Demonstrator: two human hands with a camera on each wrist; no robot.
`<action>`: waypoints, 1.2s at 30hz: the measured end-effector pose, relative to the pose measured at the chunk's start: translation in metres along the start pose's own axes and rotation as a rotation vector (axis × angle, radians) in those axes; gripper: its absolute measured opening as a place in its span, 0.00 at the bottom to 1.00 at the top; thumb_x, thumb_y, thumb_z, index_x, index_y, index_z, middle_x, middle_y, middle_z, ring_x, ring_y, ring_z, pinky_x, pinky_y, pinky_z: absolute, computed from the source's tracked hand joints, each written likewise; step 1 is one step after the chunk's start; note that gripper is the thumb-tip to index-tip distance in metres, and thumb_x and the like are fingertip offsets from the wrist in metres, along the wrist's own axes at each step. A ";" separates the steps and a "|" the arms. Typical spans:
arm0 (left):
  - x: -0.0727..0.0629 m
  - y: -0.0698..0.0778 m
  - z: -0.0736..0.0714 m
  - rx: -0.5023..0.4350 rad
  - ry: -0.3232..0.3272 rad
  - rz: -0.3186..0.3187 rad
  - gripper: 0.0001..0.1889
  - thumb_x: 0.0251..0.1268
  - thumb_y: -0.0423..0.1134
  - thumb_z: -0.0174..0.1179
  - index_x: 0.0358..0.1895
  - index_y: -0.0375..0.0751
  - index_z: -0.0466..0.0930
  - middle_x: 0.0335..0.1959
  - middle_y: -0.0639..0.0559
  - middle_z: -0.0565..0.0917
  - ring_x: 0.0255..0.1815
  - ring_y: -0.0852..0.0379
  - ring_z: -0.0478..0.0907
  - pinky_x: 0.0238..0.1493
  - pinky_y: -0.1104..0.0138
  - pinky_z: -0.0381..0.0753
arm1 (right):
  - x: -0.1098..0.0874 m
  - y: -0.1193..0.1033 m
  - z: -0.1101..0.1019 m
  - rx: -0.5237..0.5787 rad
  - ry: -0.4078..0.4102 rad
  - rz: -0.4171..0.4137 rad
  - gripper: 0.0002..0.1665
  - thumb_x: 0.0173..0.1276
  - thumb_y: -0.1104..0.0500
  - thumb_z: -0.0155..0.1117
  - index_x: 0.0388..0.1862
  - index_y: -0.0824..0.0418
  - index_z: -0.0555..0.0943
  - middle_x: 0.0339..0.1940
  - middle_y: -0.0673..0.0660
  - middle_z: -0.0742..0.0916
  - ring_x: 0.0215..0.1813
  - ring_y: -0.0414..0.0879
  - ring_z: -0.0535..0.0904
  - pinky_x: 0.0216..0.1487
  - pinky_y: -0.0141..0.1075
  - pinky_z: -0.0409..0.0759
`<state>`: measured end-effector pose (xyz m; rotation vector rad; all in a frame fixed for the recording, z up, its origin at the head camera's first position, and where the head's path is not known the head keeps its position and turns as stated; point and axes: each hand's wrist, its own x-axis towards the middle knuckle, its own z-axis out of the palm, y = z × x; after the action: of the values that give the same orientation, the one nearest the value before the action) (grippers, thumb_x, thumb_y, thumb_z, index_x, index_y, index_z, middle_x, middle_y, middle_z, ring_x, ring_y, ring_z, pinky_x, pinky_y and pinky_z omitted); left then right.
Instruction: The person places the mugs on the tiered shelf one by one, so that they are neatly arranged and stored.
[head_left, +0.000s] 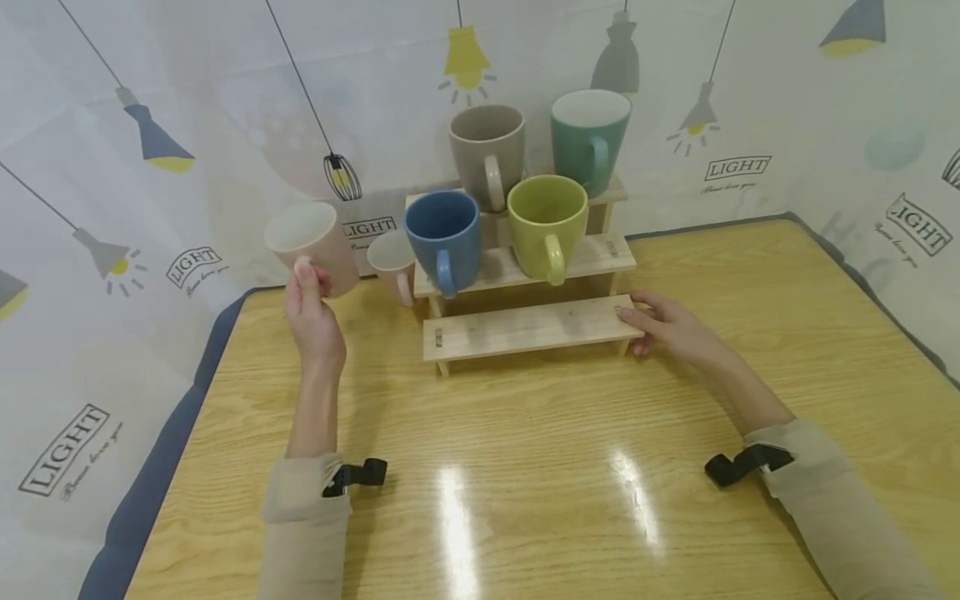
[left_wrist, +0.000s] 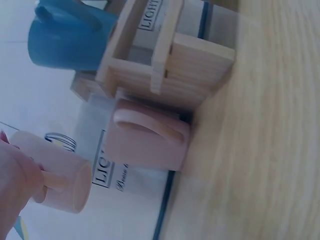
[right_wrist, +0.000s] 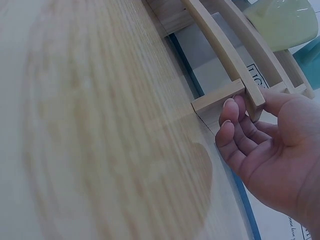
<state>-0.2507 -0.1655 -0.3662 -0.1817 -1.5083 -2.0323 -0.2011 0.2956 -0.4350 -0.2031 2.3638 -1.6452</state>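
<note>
My left hand (head_left: 317, 333) holds a pale pink mug (head_left: 333, 254) by its handle, up off the table and left of a stepped wooden rack (head_left: 532, 327). In the left wrist view that mug (left_wrist: 70, 172) appears beside the fingers. A second pink mug (head_left: 388, 265) stands on the table against the rack's left side, partly hidden by a blue mug (head_left: 447, 242). With thumb on top and fingers beneath, my right hand (head_left: 675, 329) grips the right end of the rack's lowest step. The right wrist view shows the fingers curled under that board (right_wrist: 225, 45).
Blue and yellow-green (head_left: 547, 221) mugs sit on the middle step. On the top step are a grey-brown mug (head_left: 483, 154) and a teal mug (head_left: 585, 137). A printed cloth (head_left: 225, 50) hangs behind the wooden table (head_left: 540, 450).
</note>
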 end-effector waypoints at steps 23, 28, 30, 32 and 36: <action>-0.035 0.093 0.057 -0.123 0.015 0.185 0.18 0.80 0.30 0.42 0.25 0.42 0.67 0.26 0.51 0.64 0.35 0.54 0.61 0.44 0.67 0.63 | -0.002 -0.001 -0.001 0.013 -0.007 0.005 0.46 0.81 0.47 0.53 0.80 0.72 0.44 0.65 0.74 0.76 0.35 0.45 0.83 0.44 0.36 0.84; -0.048 0.110 0.069 -0.149 -0.035 0.230 0.17 0.80 0.28 0.39 0.27 0.41 0.68 0.27 0.51 0.63 0.36 0.54 0.62 0.45 0.65 0.62 | -0.002 -0.001 0.000 0.022 -0.004 0.013 0.46 0.81 0.47 0.53 0.80 0.72 0.44 0.64 0.74 0.76 0.35 0.45 0.83 0.44 0.36 0.84; -0.053 0.117 0.073 -0.151 -0.063 0.231 0.17 0.80 0.27 0.38 0.28 0.40 0.69 0.28 0.51 0.64 0.37 0.53 0.63 0.45 0.65 0.62 | -0.001 0.000 0.000 0.022 -0.001 0.012 0.46 0.81 0.48 0.53 0.80 0.72 0.45 0.64 0.75 0.76 0.35 0.45 0.83 0.43 0.37 0.84; -0.059 0.122 0.078 -0.159 -0.100 0.230 0.17 0.80 0.27 0.38 0.29 0.40 0.70 0.29 0.50 0.64 0.37 0.53 0.63 0.45 0.65 0.62 | 0.000 0.001 0.000 0.022 0.002 0.011 0.46 0.81 0.48 0.53 0.80 0.72 0.45 0.64 0.75 0.76 0.35 0.45 0.83 0.42 0.37 0.84; -0.070 0.125 0.086 -0.162 -0.180 0.248 0.16 0.80 0.26 0.37 0.32 0.40 0.71 0.30 0.51 0.65 0.36 0.55 0.62 0.44 0.66 0.62 | 0.001 0.002 0.000 0.019 0.001 0.007 0.45 0.81 0.48 0.53 0.80 0.72 0.46 0.63 0.75 0.77 0.35 0.45 0.83 0.42 0.37 0.84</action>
<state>-0.1472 -0.0836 -0.2646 -0.6006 -1.3474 -1.9768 -0.2021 0.2962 -0.4375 -0.1901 2.3465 -1.6641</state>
